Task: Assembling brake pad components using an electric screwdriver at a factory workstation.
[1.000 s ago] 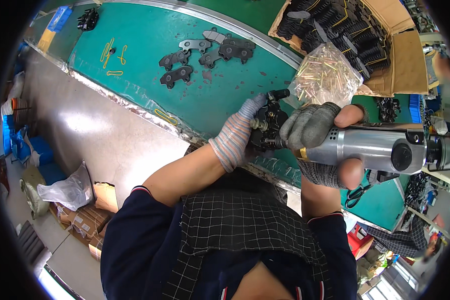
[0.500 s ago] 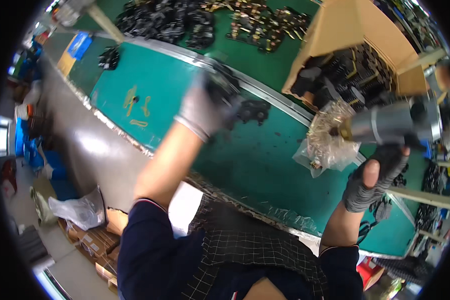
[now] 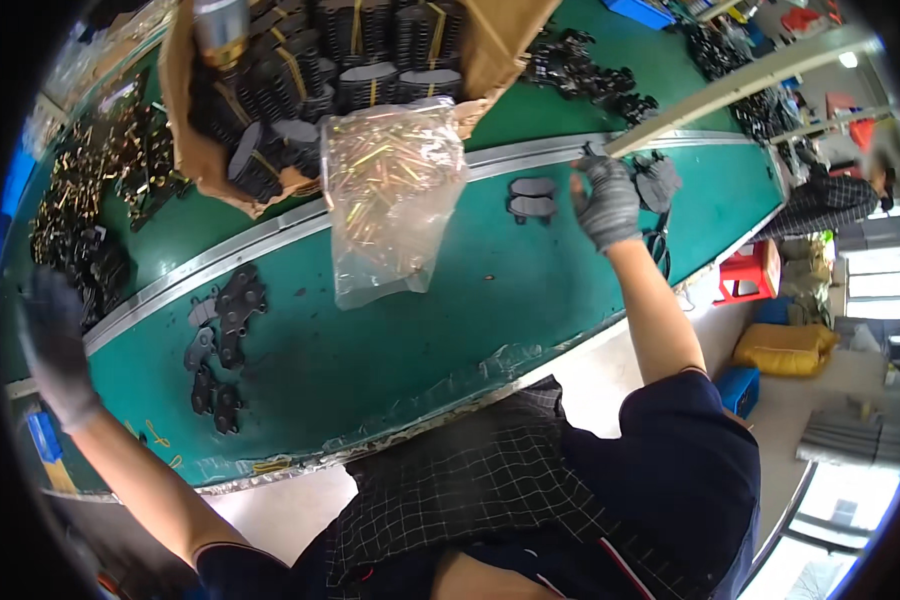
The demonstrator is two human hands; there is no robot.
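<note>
My left hand (image 3: 55,345), in a grey glove, is at the far left beside a heap of dark metal parts (image 3: 100,270); motion blurs its fingers, so I cannot tell if it holds anything. My right hand (image 3: 610,205), in a striped grey glove, reaches across the green bench with thumb and fingers apart. Dark pads (image 3: 658,182) lie just right of it. Left of it is a pair of dark brake pads (image 3: 532,198). Several more brake pads (image 3: 232,310) lie in a loose group on the left half of the bench.
An open cardboard box (image 3: 185,130) holds banded brake pads. Against it rests a clear bag of brass-coloured pins (image 3: 395,170). A grey cylindrical tool (image 3: 220,28) hangs over the box. A metal rail (image 3: 510,160) runs along the bench; a pale post (image 3: 730,90) slants beyond it.
The view has swung right. My right hand has left the hanging tool's side for the dark pads on the right. My left hand has moved to the far left, away from the bench middle.
</note>
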